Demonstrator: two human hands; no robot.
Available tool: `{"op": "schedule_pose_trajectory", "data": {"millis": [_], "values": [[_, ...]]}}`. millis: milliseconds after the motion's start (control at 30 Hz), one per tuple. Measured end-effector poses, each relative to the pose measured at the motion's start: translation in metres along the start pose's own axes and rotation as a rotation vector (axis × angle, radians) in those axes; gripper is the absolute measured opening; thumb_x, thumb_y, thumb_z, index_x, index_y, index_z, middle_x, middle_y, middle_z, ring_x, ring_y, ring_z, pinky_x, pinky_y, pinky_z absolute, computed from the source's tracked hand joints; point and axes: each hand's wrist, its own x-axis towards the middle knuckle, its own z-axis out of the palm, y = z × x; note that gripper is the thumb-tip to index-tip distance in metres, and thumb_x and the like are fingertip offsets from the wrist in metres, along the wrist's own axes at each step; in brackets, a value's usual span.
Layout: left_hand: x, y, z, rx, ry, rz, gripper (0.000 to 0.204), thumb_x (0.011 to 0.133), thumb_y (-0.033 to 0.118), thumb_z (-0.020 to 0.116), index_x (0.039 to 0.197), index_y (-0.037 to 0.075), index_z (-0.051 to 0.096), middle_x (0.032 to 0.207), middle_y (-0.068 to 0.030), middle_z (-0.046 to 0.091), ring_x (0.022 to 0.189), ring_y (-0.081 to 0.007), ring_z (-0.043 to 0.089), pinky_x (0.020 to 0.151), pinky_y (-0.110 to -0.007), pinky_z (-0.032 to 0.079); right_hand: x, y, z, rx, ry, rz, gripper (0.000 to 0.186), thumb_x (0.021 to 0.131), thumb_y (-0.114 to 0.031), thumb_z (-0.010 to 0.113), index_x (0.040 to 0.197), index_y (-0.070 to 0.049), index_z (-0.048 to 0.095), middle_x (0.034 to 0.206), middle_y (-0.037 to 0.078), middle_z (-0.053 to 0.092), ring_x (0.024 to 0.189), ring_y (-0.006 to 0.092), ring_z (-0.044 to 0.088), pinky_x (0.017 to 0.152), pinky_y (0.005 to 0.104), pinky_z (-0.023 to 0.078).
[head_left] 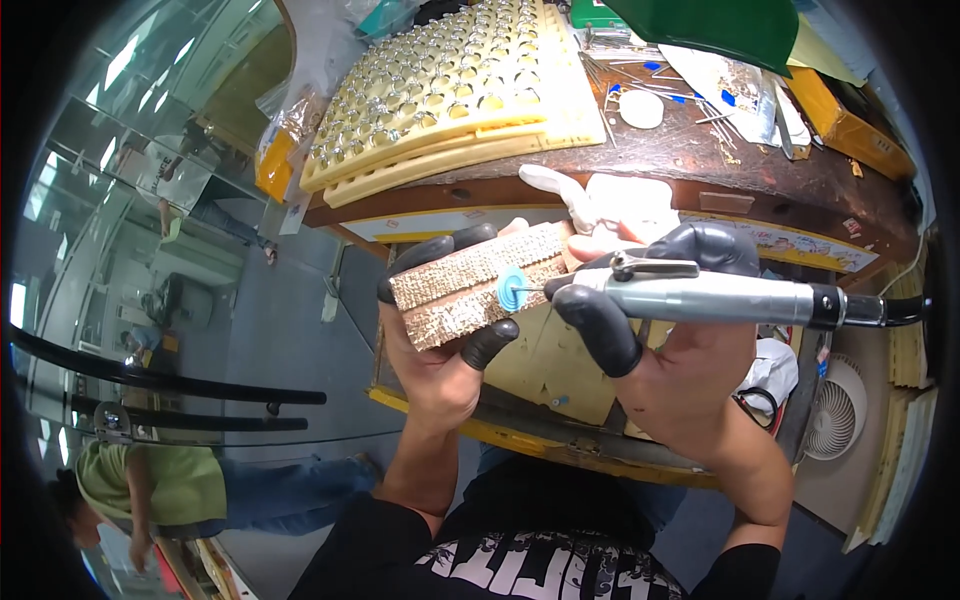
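My left hand (440, 365), in black finger cots, grips a tan rectangular block (450, 282) with a rough, coarse-grained face and a groove along it. A silver rotary handpiece (720, 297) lies in my right hand (670, 360), whose fingers also wear black cots and close around it. At its tip a blue bristle disc (512, 289) meets the block's face near the groove; whether it spins I cannot tell. Just beyond the hands a white cloth or glove (625, 205) rests against the bench edge.
Yellow trays (560, 110) of ring-like metal pieces cover the far left of the wooden bench (690, 150). Thin tool bits and a white round lid (641, 109) lie to their right. A drawer (550, 370) is below my hands. A fan (835, 405) stands right; other people are left.
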Motion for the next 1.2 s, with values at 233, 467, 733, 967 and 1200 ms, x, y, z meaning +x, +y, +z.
{"op": "schedule_pose_trajectory", "data": {"millis": [233,467,733,967,1200], "values": [[-0.001,0.001,-0.002,0.009,0.016,0.011,0.07,0.078,-0.001,0.079,0.136,0.001,0.04,0.137,-0.0241,0.053,0.127,-0.0388,0.054,0.106,-0.049,0.048,0.001,-0.003,-0.001,0.062,0.008,0.141,0.017,0.08,-0.006,0.081,0.094,0.0,0.075,0.093,0.008,0.072,0.089,0.0193,0.063,0.089,0.0334,0.05],[-0.001,0.004,-0.001,-0.002,0.01,0.003,0.071,0.078,0.0,0.079,0.137,0.001,0.04,0.137,-0.0241,0.052,0.127,-0.0398,0.054,0.107,-0.05,0.048,0.004,-0.006,-0.01,-0.073,-0.044,0.107,0.02,0.08,-0.003,0.08,0.099,0.001,0.074,0.088,0.006,0.073,0.089,0.018,0.067,0.094,0.036,0.052],[-0.001,0.001,-0.003,-0.014,0.008,0.006,0.07,0.079,-0.003,0.078,0.137,0.001,0.039,0.138,-0.023,0.052,0.127,-0.0387,0.054,0.106,-0.049,0.048,0.004,-0.009,-0.002,-0.003,0.014,0.102,0.016,0.08,-0.002,0.079,0.095,0.001,0.076,0.087,0.007,0.069,0.089,0.0167,0.064,0.097,0.038,0.052],[-0.005,0.003,0.001,-0.025,0.065,-0.053,0.075,0.08,0.002,0.079,0.142,0.0,0.037,0.138,-0.0234,0.052,0.128,-0.0332,0.052,0.108,-0.046,0.045,0.004,-0.013,-0.003,0.093,0.026,0.163,0.012,0.081,-0.002,0.077,0.093,0.0,0.076,0.089,0.009,0.068,0.082,0.0197,0.063,0.098,0.0379,0.05],[-0.004,0.005,0.001,-0.002,0.06,-0.055,0.077,0.078,0.003,0.081,0.142,0.0,0.037,0.138,-0.0238,0.052,0.127,-0.0325,0.053,0.107,-0.045,0.046,-0.003,0.002,-0.002,0.14,0.029,0.154,0.013,0.084,0.0,0.075,0.097,0.002,0.073,0.092,0.008,0.072,0.089,0.018,0.068,0.102,0.0399,0.048]]}}
